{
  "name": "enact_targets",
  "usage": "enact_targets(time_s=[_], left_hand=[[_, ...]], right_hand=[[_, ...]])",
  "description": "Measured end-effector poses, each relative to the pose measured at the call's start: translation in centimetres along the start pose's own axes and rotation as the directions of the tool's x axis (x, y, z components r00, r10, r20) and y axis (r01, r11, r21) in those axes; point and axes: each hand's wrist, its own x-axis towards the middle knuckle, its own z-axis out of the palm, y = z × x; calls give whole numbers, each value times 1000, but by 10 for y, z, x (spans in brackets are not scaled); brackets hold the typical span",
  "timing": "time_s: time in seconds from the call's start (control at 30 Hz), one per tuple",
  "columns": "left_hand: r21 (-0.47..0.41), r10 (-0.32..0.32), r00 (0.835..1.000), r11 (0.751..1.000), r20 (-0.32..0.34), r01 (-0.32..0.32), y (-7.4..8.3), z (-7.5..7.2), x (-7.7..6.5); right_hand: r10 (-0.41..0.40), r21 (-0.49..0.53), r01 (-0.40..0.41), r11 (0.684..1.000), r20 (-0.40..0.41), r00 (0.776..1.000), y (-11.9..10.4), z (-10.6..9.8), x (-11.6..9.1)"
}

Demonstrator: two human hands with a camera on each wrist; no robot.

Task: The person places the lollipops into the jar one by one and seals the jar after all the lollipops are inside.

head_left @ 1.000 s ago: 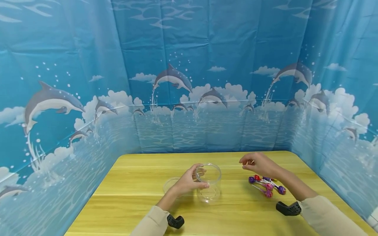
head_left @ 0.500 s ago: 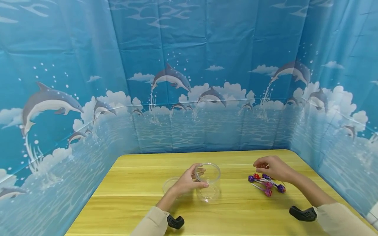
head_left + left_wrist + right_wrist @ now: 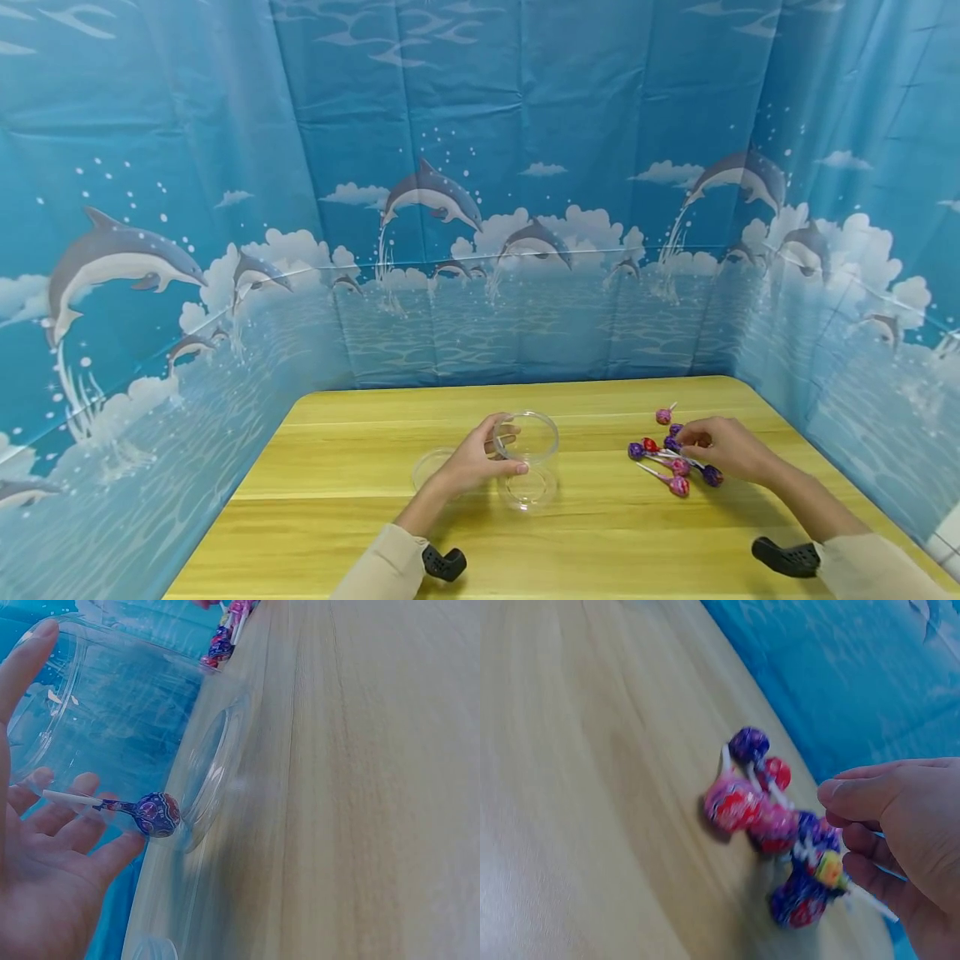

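My left hand [image 3: 472, 462] grips a clear plastic jar [image 3: 553, 446], thumb on the near side and fingers round the far side. A purple-wrapped lollipop [image 3: 156, 814] shows at the jar's lower part in the left wrist view. At the right, my right hand [image 3: 723, 447] hovers at the edge of a pile of lollipops, its fingers loosely bent. Pink lollipops [image 3: 735, 806], a red one [image 3: 777, 773] and purple ones [image 3: 799, 900] lie with their sticks crossing. In the right wrist view nothing sits between thumb and forefinger.
A clear round lid [image 3: 426, 468] lies on the yellow wood-grain table [image 3: 360, 525], left of the jar and partly behind the left hand. One pink lollipop [image 3: 663, 416] lies apart, behind the pile. A blue dolphin-print curtain [image 3: 450, 333] stands along the table's back and sides.
My right hand has moved right and down from behind the pile to its right side, uncovering the pink lollipop at the back. My left hand and the jar have stayed in place.
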Motion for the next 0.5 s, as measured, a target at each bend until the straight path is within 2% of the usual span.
enact_targets(time_s=[0.23, 0.5], left_hand=[[-3, -3, 1000, 1000, 0, 3, 0, -2, 0], [-1, -3, 1000, 1000, 6, 3, 0, -2, 0]], right_hand=[[54, -28, -54, 998, -15, 998, 17, 8, -2], [128, -66, -125, 990, 38, 991, 31, 16, -1]])
